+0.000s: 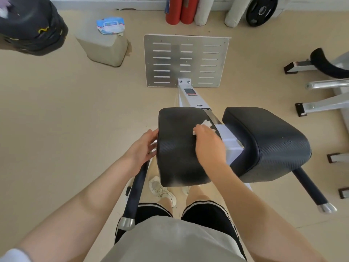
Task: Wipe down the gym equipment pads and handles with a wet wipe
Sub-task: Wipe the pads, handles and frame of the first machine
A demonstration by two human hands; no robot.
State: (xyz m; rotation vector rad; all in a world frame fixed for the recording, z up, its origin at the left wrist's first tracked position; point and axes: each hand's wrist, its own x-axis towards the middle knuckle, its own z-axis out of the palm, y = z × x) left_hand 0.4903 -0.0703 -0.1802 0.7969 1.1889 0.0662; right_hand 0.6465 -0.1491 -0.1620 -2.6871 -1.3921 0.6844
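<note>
Gym floor (56,114), pale beige, fills the scene beneath 1 white-framed exercise machine, its slotted metal footplate (186,60) lying flat at the far end of 1 sloping white beam (189,98). 2 black padded cushions sit side by side at the near end: the left pad (177,148) under both hands and the right pad (264,142) just beside it, untouched. 2 black handles with silver end caps project toward the person, the left handle (135,193) below the left hand and the right handle (311,190) beyond the right pad. 1 grey block (103,48) stands on the floor to the far left, with 1 blue-and-white wipe packet (110,25) resting on top. 2 red rolls (180,10) lean at the far wall, near 1 black weight plate (261,11). The left hand (142,148) rests with relaxed, straight fingers against the left pad's left edge. The right hand (208,142) lies on that pad's top right side, fingers curled over 1 crumpled white wet wipe (206,123), pressed to the pad surface.
</note>
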